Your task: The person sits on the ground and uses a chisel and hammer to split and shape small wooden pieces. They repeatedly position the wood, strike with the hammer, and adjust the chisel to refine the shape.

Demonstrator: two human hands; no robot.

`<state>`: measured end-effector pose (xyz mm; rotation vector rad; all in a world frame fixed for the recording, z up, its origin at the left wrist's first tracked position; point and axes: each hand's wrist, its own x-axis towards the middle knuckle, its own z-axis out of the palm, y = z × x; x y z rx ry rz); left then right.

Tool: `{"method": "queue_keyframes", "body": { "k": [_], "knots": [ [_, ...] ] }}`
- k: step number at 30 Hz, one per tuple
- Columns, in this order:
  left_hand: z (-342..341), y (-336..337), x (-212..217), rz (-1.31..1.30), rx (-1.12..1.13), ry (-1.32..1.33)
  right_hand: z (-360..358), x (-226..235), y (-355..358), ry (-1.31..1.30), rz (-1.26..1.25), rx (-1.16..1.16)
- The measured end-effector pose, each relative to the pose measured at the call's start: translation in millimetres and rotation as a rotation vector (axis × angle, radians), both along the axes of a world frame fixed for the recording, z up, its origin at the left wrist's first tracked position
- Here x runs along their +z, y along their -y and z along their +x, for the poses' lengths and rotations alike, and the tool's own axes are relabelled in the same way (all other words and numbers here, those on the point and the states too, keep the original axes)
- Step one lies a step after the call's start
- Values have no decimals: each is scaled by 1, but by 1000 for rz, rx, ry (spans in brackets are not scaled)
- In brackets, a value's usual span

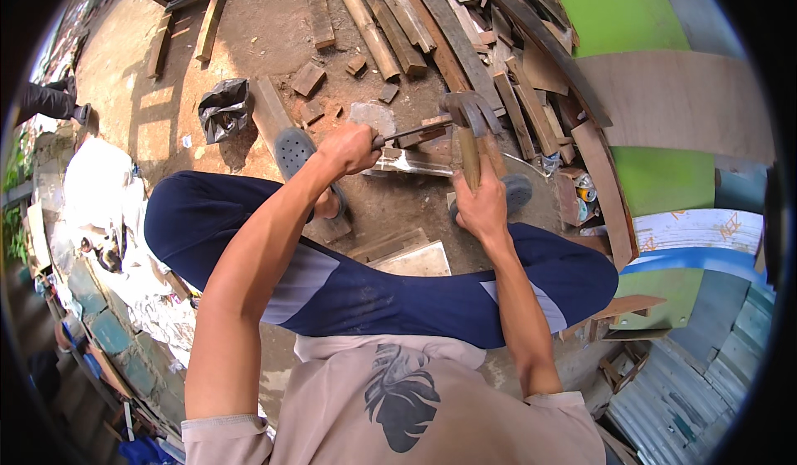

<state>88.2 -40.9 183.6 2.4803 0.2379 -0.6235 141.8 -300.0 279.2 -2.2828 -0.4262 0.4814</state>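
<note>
My left hand is wrapped round the dark handle of a screwdriver-like tool, whose slim metal shaft points right. In my right hand I grip a claw hammer by its wooden handle, head up. The shaft's tip reaches the hammer head, but I cannot tell whether they touch. Under the tools, between my feet, lies a wooden piece with a pale, worn face. A rough grey block sits just behind it. Grey clogs are on my feet.
Long timbers and heaped wood scraps lie ahead and right. A black plastic bag stands by a plank left of my foot. Green panels line the right side. Another person's leg shows at far left.
</note>
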Motion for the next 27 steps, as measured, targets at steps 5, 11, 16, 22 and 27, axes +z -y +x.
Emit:
{"method": "queue_keyframes", "body": {
  "k": [5,11,16,22,27],
  "knots": [
    [-2,-2,5,-41,39,-6,-5,10,-3,87,100,-38],
    [1,-1,9,-22,-44,-17,-6,-24,4,52,-45,54],
    [-5,0,8,-81,29,28,-8,20,-9,-73,68,-67],
    [-2,0,9,-48,-3,18,-8,-24,1,16,-75,101],
    [-3,5,8,-52,29,-18,-8,-13,1,-1,67,-46]
  ]
}}
